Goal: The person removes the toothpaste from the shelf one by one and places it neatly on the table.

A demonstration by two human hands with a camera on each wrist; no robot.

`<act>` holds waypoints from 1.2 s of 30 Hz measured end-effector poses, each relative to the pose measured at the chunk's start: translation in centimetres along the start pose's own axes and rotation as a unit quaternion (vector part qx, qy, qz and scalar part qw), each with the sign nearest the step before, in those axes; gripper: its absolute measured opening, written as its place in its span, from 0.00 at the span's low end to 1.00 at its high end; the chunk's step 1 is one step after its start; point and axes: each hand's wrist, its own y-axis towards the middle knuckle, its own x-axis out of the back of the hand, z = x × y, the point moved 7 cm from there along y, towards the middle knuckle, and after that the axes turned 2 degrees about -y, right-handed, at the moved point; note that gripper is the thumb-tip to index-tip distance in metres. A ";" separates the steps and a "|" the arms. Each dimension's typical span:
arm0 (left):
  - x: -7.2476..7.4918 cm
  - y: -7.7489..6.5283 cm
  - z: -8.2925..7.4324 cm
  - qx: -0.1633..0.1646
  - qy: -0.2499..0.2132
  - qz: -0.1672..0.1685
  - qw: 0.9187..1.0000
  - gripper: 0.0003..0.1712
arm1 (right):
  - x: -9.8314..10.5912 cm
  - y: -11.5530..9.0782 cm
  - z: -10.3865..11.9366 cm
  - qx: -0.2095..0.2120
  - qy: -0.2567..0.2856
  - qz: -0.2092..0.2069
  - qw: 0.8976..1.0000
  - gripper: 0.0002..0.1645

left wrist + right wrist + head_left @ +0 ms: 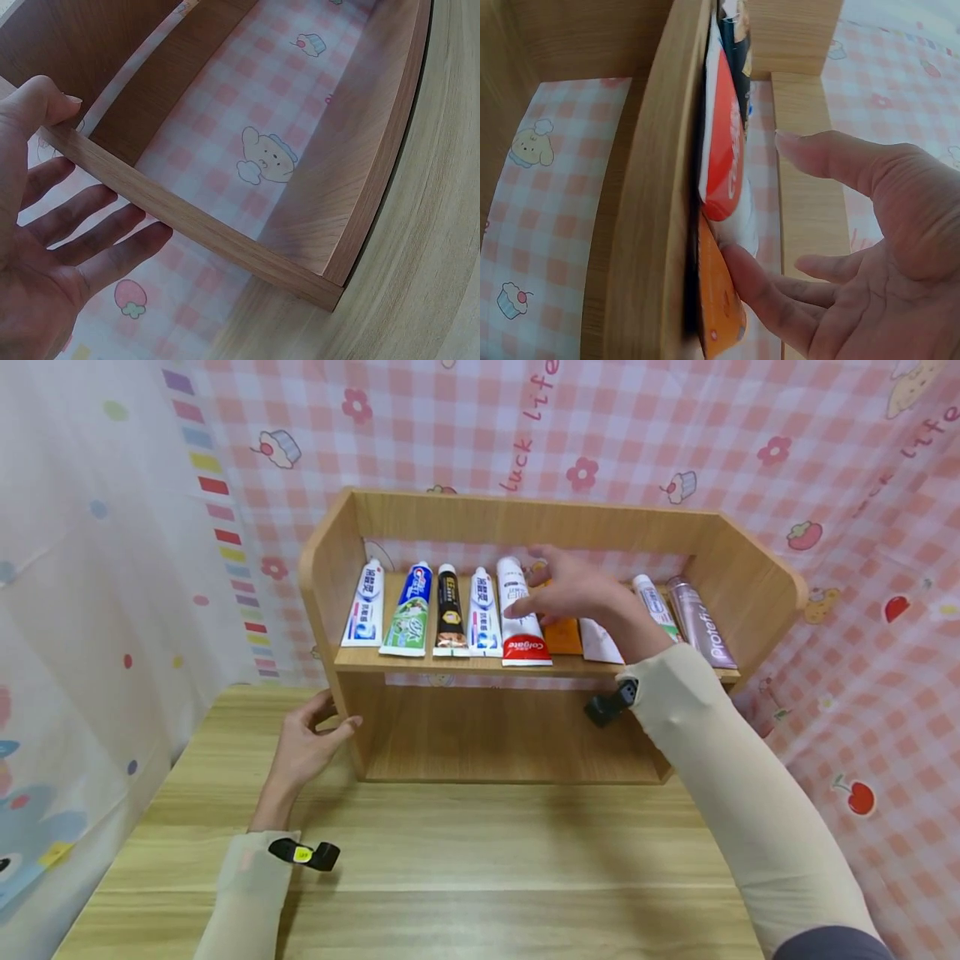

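A wooden shelf unit stands on the table, with a row of toothpaste tubes lying on its upper board. My right hand reaches over the middle of the row. Its straight fingers touch the white-and-red Colgate tube, and an orange tube lies just beneath the hand. In the right wrist view the red tube and the orange tube lie against the board, and a finger of the right hand touches them. My left hand rests at the shelf's left side panel, thumb on its front edge, fingers straight outside.
Left of the Colgate tube lie a white-blue tube, a blue-green one, a black one and another white-blue one. At the right are a white tube and a mauve tube. Patterned fabric hangs behind and beside the wooden table.
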 end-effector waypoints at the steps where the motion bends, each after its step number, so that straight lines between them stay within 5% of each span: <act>1: 0.0 0.0 0.0 0.000 0.000 -0.001 1.000 0.34 | -0.1 0.1 0.1 0.002 -0.008 0.000 1.000 0.62; 8: 0.0 0.0 0.0 0.002 -0.011 -0.002 1.000 0.34 | -0.3 0.7 0.5 0.007 -0.067 -0.009 0.998 0.60; 26: 0.0 -0.1 0.2 0.009 -0.008 -0.004 1.000 0.34 | -0.6 1.2 1.1 -0.012 -0.084 -0.025 0.996 0.57; 36: 0.0 0.0 0.1 0.002 -0.003 -0.008 1.000 0.33 | -0.7 1.5 1.2 -0.013 -0.094 -0.026 0.995 0.47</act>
